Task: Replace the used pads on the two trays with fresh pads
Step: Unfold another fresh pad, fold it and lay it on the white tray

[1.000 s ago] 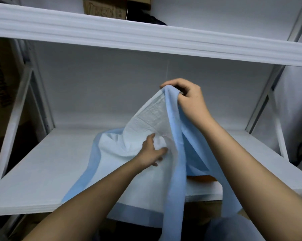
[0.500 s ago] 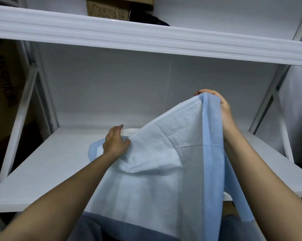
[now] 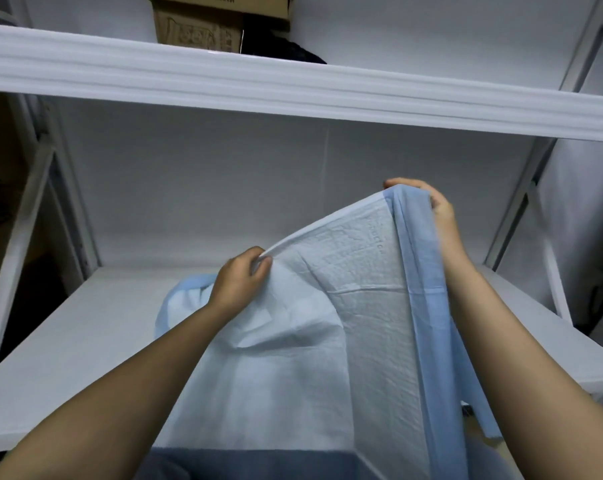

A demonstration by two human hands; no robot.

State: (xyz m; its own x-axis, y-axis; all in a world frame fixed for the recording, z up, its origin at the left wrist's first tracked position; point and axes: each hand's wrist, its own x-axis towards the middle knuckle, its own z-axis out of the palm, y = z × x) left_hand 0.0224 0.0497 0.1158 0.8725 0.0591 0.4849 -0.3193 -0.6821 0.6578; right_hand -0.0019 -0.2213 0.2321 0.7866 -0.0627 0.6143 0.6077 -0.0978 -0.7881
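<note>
A large pad [image 3: 345, 306], white and quilted with a blue border, hangs between my two hands over the white shelf [image 3: 85, 341]. My right hand [image 3: 431, 209] grips its upper right corner, held high with the blue edge draped down along my forearm. My left hand [image 3: 241, 282] pinches the pad's top edge lower and to the left. The pad's lower part falls over the shelf's front edge. A blue fold [image 3: 185, 292] shows behind my left hand. No tray is visible; the pad hides the middle of the shelf.
An upper white shelf [image 3: 293, 84] crosses the view overhead, carrying cardboard boxes [image 3: 203, 22] and a dark item [image 3: 282, 46]. White metal uprights [image 3: 522, 209] stand at the right and a slanted brace [image 3: 19, 244] at the left. A white back wall closes the shelf bay.
My right hand carried the pad's corner from the centre to the right and stayed high. My left hand shifted left and up, taking hold of the top edge, spreading the pad wider.
</note>
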